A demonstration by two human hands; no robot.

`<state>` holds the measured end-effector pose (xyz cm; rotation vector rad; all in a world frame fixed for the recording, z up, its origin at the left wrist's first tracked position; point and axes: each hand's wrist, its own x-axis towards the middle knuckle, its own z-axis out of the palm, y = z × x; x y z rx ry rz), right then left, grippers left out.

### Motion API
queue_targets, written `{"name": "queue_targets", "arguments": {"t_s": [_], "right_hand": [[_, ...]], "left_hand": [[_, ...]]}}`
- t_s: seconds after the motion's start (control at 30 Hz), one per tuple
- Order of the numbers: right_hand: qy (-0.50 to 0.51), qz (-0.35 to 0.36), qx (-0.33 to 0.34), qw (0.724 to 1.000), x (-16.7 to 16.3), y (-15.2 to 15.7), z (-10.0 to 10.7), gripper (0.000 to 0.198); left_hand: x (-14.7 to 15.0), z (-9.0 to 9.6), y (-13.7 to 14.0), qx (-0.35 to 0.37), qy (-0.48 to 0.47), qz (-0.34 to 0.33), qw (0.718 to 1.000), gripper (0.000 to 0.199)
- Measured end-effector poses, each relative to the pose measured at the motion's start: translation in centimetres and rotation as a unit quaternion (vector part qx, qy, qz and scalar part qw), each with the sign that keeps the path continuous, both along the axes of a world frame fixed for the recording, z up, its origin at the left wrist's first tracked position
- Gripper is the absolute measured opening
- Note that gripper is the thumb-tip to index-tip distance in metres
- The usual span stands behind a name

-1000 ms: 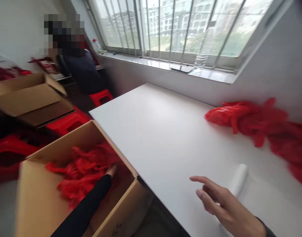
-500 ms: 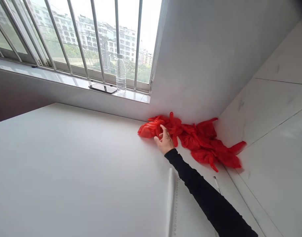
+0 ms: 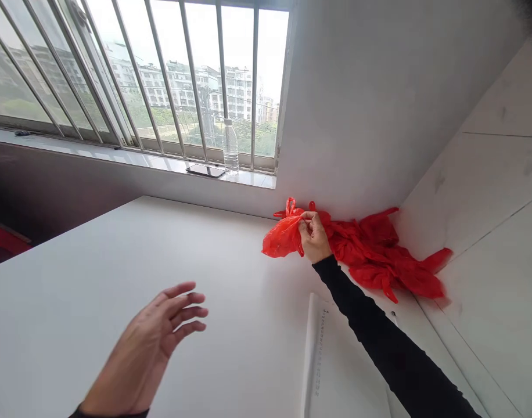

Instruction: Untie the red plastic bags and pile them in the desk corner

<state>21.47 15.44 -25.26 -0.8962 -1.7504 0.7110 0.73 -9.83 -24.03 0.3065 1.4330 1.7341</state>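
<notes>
Thumb and fingers of my right hand (image 3: 315, 237) pinch a crumpled red plastic bag (image 3: 281, 237) at the left end of a heap. More red plastic bags (image 3: 379, 255) lie bunched to the right, against the wall and into the corner. My left hand (image 3: 157, 328) hovers over the white table (image 3: 231, 244) at the lower left, fingers apart and holding nothing. Below my right forearm lies an open spiral notebook (image 3: 335, 360), partly covered by the sleeve.
A clear water bottle (image 3: 230, 148) stands upright on the windowsill (image 3: 259, 179), with a dark phone (image 3: 205, 170) lying flat beside it. Metal bars (image 3: 196, 81) cross the window. A pen (image 3: 394, 317) shows partly behind my right sleeve. Something red (image 3: 4, 241) is at the far left.
My right hand has closed from an open reach onto the leftmost red bag. My left hand has come into view at lower left. The view has shifted slightly left and up.
</notes>
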Motion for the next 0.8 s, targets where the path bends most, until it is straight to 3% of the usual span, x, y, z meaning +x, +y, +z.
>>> {"name": "queue_targets", "arguments": {"t_s": [0.07,0.13,0.2,0.27,0.4,0.47,0.53,0.7,0.8], "right_hand": [[0.045,0.053,-0.004,0.998,1.0,-3.4,0.4,0.017],[0.091,0.13,-0.029,0.987,2.2,-7.0,0.5,0.013],[0.098,0.209,-0.081,0.97,3.8,-10.1,0.3,0.009],[0.089,0.255,-0.142,0.952,5.4,-12.2,-0.3,0.009],[0.136,0.205,-0.246,0.938,7.8,-13.0,-2.6,0.022],[0.145,0.171,-0.295,0.929,8.3,-12.5,-3.9,0.031],[0.147,0.18,-0.325,0.917,8.4,-12.0,-4.9,0.04],[0.093,0.278,-0.326,0.899,7.6,-11.2,-5.5,0.05],[0.076,0.278,-0.3,0.909,6.8,-10.8,-5.3,0.046]], "left_hand": [[3.5,-0.9,2.9,-0.048,-0.025,-0.072,0.996,0.025],[6.8,-2.1,5.3,-0.06,-0.128,-0.148,0.979,0.033],[9.2,-3.2,6.1,0.001,-0.19,-0.243,0.951,0.043],[10.7,-4.0,5.7,0.052,-0.2,-0.284,0.936,0.044],[11.9,-5.6,3.3,0.073,-0.207,-0.215,0.952,0.027],[12.1,-6.5,2.6,0.077,-0.214,-0.212,0.95,0.022],[12.3,-7.4,2.1,0.083,-0.21,-0.215,0.95,0.023],[12.8,-8.3,1.8,0.099,-0.265,-0.156,0.946,0.017],[13.1,-8.0,1.6,0.083,-0.259,-0.125,0.954,0.027]]}}
